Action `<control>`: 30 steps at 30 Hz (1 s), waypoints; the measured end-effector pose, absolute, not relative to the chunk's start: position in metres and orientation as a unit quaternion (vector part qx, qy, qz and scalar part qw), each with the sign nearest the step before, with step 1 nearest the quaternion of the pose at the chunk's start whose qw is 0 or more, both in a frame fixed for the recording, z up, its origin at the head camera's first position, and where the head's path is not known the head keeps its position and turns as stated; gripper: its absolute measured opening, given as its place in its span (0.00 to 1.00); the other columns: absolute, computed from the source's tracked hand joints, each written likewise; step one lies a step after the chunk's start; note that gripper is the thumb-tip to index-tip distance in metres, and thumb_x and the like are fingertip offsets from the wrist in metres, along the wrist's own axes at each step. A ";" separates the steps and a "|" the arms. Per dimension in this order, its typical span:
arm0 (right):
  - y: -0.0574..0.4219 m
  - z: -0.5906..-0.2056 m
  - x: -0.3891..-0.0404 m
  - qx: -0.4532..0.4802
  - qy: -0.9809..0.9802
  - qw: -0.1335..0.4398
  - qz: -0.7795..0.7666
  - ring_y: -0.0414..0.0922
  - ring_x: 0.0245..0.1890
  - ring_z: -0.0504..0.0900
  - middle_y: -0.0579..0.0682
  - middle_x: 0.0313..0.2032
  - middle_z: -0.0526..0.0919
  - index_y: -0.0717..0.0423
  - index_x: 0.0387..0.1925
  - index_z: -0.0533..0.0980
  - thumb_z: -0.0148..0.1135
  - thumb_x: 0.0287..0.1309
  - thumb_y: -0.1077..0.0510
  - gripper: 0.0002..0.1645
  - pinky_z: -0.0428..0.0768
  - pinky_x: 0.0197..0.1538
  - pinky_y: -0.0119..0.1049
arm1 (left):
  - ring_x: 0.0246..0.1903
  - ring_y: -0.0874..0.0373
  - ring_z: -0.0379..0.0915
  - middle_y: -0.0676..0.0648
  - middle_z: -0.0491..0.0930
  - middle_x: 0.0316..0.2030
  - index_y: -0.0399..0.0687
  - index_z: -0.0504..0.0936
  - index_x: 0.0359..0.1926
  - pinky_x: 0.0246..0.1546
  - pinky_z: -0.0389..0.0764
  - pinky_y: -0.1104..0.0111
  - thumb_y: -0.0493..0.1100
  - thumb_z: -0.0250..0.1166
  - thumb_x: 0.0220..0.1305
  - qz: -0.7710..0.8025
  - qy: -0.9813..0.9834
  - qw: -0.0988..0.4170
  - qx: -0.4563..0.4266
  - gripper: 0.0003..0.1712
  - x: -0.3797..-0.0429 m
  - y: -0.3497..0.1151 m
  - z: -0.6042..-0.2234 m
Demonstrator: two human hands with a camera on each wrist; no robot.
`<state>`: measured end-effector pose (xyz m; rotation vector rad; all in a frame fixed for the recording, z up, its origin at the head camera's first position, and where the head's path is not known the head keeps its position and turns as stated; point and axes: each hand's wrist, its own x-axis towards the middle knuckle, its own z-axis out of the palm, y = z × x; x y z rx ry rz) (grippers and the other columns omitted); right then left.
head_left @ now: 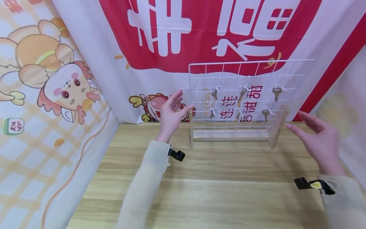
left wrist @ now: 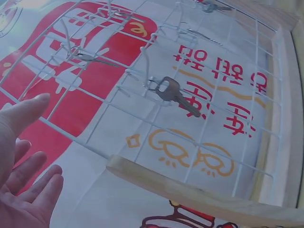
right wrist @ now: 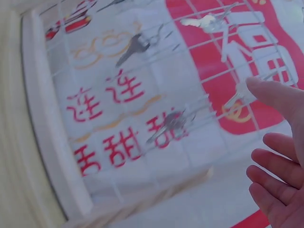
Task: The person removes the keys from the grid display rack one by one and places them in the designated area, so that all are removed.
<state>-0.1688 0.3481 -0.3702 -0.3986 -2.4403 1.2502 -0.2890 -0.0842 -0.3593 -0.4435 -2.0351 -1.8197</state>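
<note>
Standing on the desk, a wire rack with keys is between the left hand and right hand, both empty and spread wide. Behind, white writing says 福; red writing says 连连.

Above the left fingers, on the cloth's red patch, I make out a large white character, cut off at the top, likely 幸; above the gap towards the right fingers stands 福. Lower down, between both sets of fingers, smaller red print reads 连连 and, nearer the right ones, 甜甜. Well left of the left fingers, marks on a printed tile are too small to read.
</note>
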 end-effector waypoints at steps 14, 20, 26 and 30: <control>0.287 -0.309 -0.175 -0.068 -0.797 0.245 0.547 0.41 0.59 0.79 0.42 0.61 0.81 0.39 0.65 0.78 0.75 0.57 0.45 0.33 0.77 0.48 0.19 | 0.47 0.57 0.83 0.46 0.86 0.50 0.50 0.88 0.54 0.49 0.84 0.66 0.50 0.76 0.61 -0.683 -0.703 0.150 -0.132 0.21 -0.313 -0.069 -0.343; 0.255 -0.297 -0.179 -0.012 -0.799 0.252 0.545 0.42 0.59 0.81 0.43 0.61 0.81 0.40 0.63 0.80 0.75 0.58 0.45 0.31 0.79 0.54 0.26 | 0.47 0.55 0.84 0.48 0.86 0.50 0.43 0.85 0.56 0.49 0.84 0.66 0.49 0.74 0.63 -0.712 -0.679 0.119 -0.136 0.23 -0.317 -0.071 -0.342; 0.227 -0.299 -0.190 0.043 -0.797 0.249 0.548 0.43 0.58 0.81 0.44 0.59 0.83 0.41 0.61 0.81 0.75 0.59 0.48 0.28 0.80 0.53 0.28 | 0.46 0.52 0.85 0.46 0.86 0.49 0.39 0.82 0.59 0.49 0.85 0.62 0.47 0.73 0.65 -0.737 -0.654 0.093 -0.143 0.26 -0.322 -0.069 -0.346; 0.210 -0.303 -0.200 0.056 -0.803 0.234 0.546 0.44 0.56 0.82 0.44 0.57 0.84 0.43 0.61 0.82 0.76 0.57 0.45 0.30 0.81 0.53 0.30 | 0.46 0.51 0.85 0.46 0.85 0.50 0.43 0.84 0.57 0.49 0.84 0.61 0.48 0.73 0.65 -0.745 -0.646 0.084 -0.140 0.23 -0.324 -0.069 -0.348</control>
